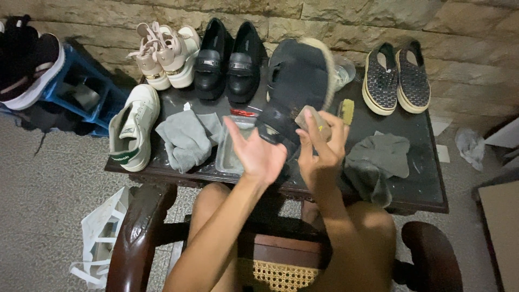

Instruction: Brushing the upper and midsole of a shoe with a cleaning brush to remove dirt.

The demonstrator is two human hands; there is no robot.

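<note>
From the head view, we see our left hand under a black espadrille shoe, fingers spread open and palm up, touching its dark heel end. Our right hand is closed around a small wooden brush pressed to the shoe's sole edge; the shoe tilts up above the middle of the dark table.

At nine o'clock from the hands lies a grey cloth, and beyond it a white sneaker with green trim at the table's left edge. Just beside the left hand sits a clear plastic tray. At three o'clock lies a dark grey cloth. Along the wall stand beige platform sneakers at eleven o'clock, black loafers at twelve, and black dotted slip-ons at two. A yellow-bristled brush lies just beside the right hand.
</note>
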